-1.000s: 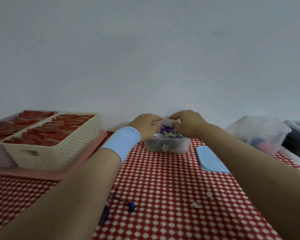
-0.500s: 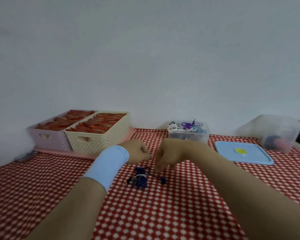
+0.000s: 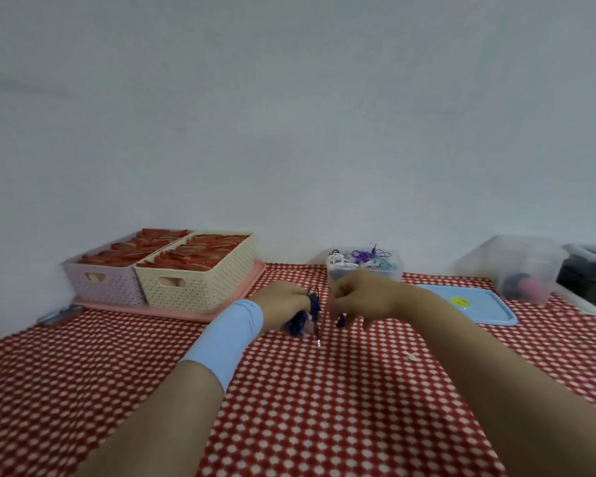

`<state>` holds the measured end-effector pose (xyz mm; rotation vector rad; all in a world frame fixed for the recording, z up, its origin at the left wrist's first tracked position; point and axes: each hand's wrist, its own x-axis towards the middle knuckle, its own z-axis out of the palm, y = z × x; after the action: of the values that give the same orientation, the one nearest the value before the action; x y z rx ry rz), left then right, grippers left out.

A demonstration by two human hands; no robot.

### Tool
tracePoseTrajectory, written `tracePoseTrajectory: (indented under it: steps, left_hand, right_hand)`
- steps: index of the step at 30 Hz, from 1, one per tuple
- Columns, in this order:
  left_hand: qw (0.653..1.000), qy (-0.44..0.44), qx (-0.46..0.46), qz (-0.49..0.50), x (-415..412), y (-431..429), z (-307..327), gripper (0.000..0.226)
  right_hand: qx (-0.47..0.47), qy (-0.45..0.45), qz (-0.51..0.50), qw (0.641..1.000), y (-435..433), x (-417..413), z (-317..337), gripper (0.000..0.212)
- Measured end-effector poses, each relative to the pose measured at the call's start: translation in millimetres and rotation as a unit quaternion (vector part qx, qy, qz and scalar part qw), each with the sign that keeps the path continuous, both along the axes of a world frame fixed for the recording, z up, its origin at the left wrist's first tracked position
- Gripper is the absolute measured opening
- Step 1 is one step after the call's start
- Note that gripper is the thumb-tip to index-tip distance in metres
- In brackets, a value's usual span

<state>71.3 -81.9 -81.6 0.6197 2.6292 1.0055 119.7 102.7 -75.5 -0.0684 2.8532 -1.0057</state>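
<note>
Both hands [image 3: 283, 306] [image 3: 365, 297] hold dark blue earphones [image 3: 307, 316] above the checked tablecloth [image 3: 324, 407].

Tablecloth [image 3: 324, 407]: matt, looks like cloth (or vinyl, hard to tell).
Cream basket [image 3: 200, 285]: matt plastic, perforated wall.
Pink tray [image 3: 172, 313]: smooth plastic, dull.
Clear box [image 3: 393, 268]: translucent plastic, a little cloudy.
Blue lid [image 3: 482, 309]: smooth plastic, faint shine.
Wristband [image 3: 227, 335]: soft matt cloth.
Earphone cord [image 3: 299, 323]: dark rubbery plastic, with shiny metal plug tip.

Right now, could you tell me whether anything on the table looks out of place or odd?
Only small things: the blue lid lies flat beside the open clear box of cords, and a small white scrap lies loose just in front of it.
</note>
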Motion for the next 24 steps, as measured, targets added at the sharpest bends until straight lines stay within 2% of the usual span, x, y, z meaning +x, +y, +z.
tracePoseTrajectory:
  steps: [2, 4, 7, 8, 10, 12, 14, 18, 21, 24]
  left_hand:
    - [0.995, -0.050, 0.088, -0.004, 2.0, 18.5, 2.1, 0.013]
    - [0.987, -0.093, 0.131, -0.020, 7.7, 40.0, 4.0, 0.009]
    - [0.941, -0.238, 0.243, 0.004, 13.2, 73.7, -2.7, 0.022]
    - [0.930, -0.268, 0.253, 0.000, 14.8, 83.8, -5.3, 0.025]
    - [0.939, -0.270, 0.215, 0.004, 19.6, 97.8, -11.5, 0.031]
    - [0.972, -0.206, 0.112, -0.003, 23.6, 105.9, -17.5, 0.021]
    - [0.995, -0.099, -0.001, -0.018, 24.3, 106.8, -21.0, 0.015]
    - [0.997, -0.025, -0.064, -0.022, 13.0, 97.3, -23.8, 0.017]
    - [0.982, 0.082, -0.168, -0.031, 3.5, 90.3, -21.5, 0.042]
    - [0.976, 0.130, -0.169, -0.039, 2.4, 90.6, -20.3, 0.037]
  right_hand:
    - [-0.060, 0.029, -0.034, 0.997, 19.7, 11.7, 3.2, 0.014]
    - [-0.111, 0.043, -0.063, 0.991, 39.3, 23.3, 0.9, 0.016]
    - [-0.124, 0.062, -0.112, 0.984, 69.7, 35.0, -11.0, 0.020]
    - [-0.112, 0.071, -0.125, 0.983, 78.6, 37.3, -15.2, 0.020]
    - [-0.086, 0.076, -0.134, 0.984, 90.4, 40.0, -23.2, 0.019]
    - [-0.072, 0.068, -0.134, 0.986, 96.3, 41.1, -31.1, 0.014]
    - [-0.063, 0.057, -0.135, 0.987, 97.8, 40.7, -37.7, 0.008]
    - [-0.060, 0.058, -0.135, 0.987, 98.8, 41.1, -43.9, 0.010]
    - [-0.045, 0.076, -0.143, 0.986, 101.9, 44.5, -44.3, 0.016]
    - [-0.001, 0.068, -0.161, 0.985, 107.8, 50.7, -43.8, 0.011]
